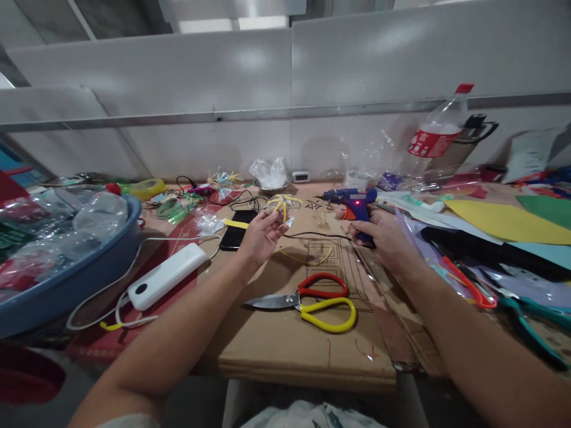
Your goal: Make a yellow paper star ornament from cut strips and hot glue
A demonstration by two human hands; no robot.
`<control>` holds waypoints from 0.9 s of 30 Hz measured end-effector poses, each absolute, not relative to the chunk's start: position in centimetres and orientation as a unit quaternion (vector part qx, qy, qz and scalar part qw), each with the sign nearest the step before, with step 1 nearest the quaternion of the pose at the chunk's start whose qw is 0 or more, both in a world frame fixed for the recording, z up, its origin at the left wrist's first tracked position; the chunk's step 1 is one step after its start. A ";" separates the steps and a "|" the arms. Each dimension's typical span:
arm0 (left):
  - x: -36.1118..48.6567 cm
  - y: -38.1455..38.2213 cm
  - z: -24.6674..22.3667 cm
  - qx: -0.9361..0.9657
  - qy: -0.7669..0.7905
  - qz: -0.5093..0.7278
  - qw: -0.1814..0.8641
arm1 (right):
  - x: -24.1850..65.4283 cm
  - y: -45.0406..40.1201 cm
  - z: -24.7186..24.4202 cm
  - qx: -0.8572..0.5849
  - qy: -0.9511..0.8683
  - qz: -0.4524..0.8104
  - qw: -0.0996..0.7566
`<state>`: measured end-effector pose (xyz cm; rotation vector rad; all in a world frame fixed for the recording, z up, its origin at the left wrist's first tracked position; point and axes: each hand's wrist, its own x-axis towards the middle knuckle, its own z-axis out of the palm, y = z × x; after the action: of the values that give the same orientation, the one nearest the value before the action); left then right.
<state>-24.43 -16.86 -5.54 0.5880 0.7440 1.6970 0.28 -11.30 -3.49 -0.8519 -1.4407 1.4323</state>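
Bent fingers and thumb of the left hand (pixel 263 235) pinch a small round piece made of thin yellow strips (pixel 284 208) that spread out like spider legs. The right hand (pixel 381 235) is wrapped around the handle of a blue plastic glue gun (pixel 357 201) with an orange trigger and a tiny red light. Its tip points at the yellow piece, with a gap between them. Both hands are up over flat brown cardboard (pixel 250 351). Between the hands, a thin black cord (pixel 319 235) runs across. Closer to the person, big metal scissors (pixel 298 300) with one red and one yellow handle lie on the cardboard, and then comes its straight front edge. On the left are a flat black phone (pixel 231 238), a long white plastic box (pixel 167 276) and, farther out, a big blue plastic tub (pixel 89 303) of clear bottles. Past the cardboard's right side lies a teal-handled tool (pixel 520 324). White wall panels (pixel 214 77) stand across the back.
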 end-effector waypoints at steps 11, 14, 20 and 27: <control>-23.7 -17.0 -5.5 0.280 0.311 0.723 0.550 | -0.2 -13.1 -4.3 -0.333 -0.702 0.453 0.438; -23.5 -17.1 -5.7 0.295 0.309 0.719 0.548 | -0.3 -13.4 -4.3 -0.339 -0.722 0.416 0.436; -23.3 -17.2 -5.7 0.313 0.303 0.716 0.546 | -0.4 -13.8 -3.8 -0.334 -0.760 0.328 0.450; -23.2 -17.3 -5.7 0.326 0.304 0.712 0.543 | -0.5 -13.8 -4.0 -0.328 -0.765 0.334 0.442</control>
<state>-23.21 -17.31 -5.73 0.7731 0.7207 1.6913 -0.46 -13.80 -3.95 -0.8144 -1.8982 0.8288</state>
